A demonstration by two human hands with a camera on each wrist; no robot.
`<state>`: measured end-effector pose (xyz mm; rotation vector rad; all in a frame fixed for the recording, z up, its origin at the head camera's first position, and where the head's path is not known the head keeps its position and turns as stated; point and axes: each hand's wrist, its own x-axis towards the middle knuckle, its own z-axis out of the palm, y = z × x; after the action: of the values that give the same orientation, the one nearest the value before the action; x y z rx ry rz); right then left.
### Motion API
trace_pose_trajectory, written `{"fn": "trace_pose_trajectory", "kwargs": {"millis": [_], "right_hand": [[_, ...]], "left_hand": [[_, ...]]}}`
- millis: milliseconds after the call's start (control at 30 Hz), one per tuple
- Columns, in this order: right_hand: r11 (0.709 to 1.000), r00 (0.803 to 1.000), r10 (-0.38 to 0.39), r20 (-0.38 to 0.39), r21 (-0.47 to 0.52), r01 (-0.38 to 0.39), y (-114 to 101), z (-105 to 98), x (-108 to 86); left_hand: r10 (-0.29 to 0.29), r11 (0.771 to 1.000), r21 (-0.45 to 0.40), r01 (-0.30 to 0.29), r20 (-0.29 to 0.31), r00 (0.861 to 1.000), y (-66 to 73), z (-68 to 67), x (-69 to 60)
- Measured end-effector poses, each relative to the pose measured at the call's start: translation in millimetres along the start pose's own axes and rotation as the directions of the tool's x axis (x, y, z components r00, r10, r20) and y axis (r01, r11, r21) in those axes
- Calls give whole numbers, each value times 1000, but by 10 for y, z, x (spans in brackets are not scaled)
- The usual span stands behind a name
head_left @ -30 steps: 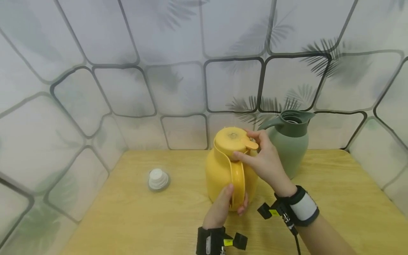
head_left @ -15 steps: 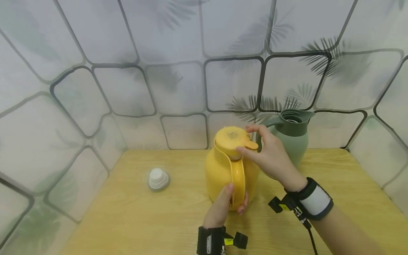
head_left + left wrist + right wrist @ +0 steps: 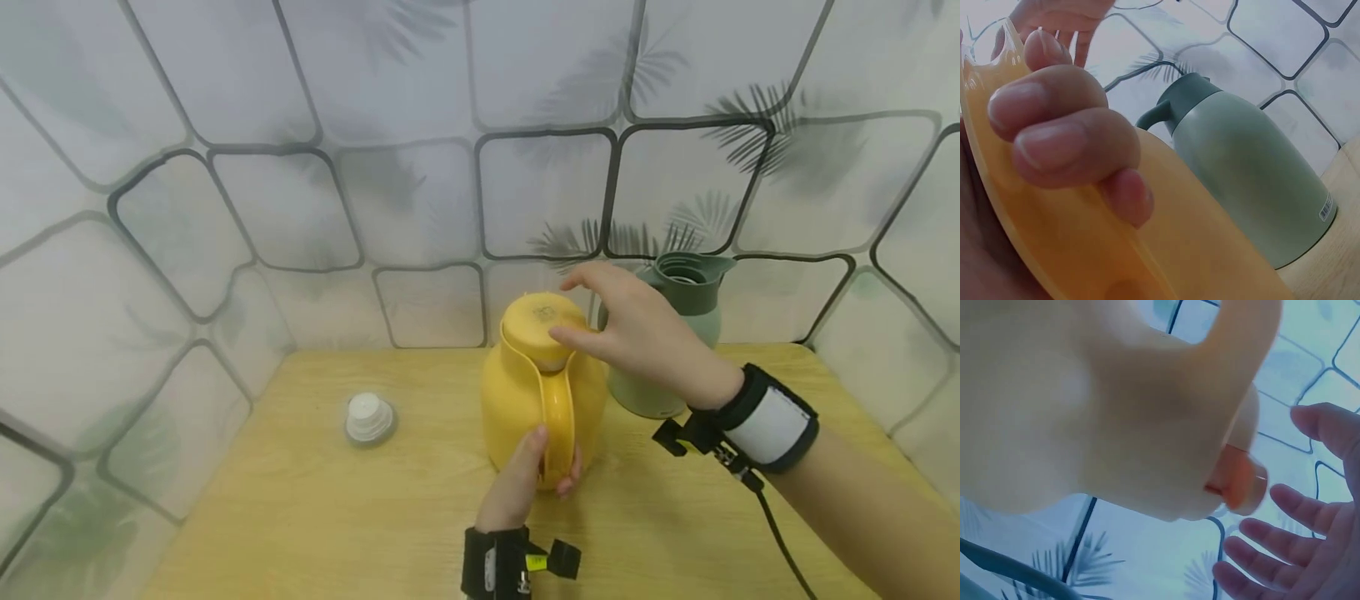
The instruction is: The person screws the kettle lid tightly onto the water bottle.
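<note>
head view: the yellow jug (image 3: 510, 408) stood on the desk (image 3: 337, 517), its lid (image 3: 534, 327) apparently placed, final tightness unclear; the left hand (image 3: 521, 479) gripped the handle (image 3: 557, 400), the right hand (image 3: 641, 325) hung spread beside the lid, and the green jug (image 3: 701, 321) stood open-mouthed.

Soft, even light; bluish right-wrist view.

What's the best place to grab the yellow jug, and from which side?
I'd take the yellow jug by its upright handle, coming from the near side: the handle faces the person, and its loop leaves room to wrap round, as the left hand does.
</note>
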<state>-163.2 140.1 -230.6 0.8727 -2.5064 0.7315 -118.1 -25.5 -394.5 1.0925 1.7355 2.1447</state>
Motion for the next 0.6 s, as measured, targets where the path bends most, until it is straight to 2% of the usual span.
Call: {"fn": "trace_pose_trajectory", "kwargs": {"millis": [167,400,600], "right_hand": [[999,992,4,126,-51,3,-72,-114,145],[994,966,60,252,-106,-34,-126,-216,331],[992,937,25,349,-123,19,-79,-245,492]], "left_hand": [[-8,1000,-10,8,-4,1000,14,-4,10],[-25,999,-22,25,4,1000,7,-14,2],[-20,999,-32,21,16,1000,13,-8,-5]]}}
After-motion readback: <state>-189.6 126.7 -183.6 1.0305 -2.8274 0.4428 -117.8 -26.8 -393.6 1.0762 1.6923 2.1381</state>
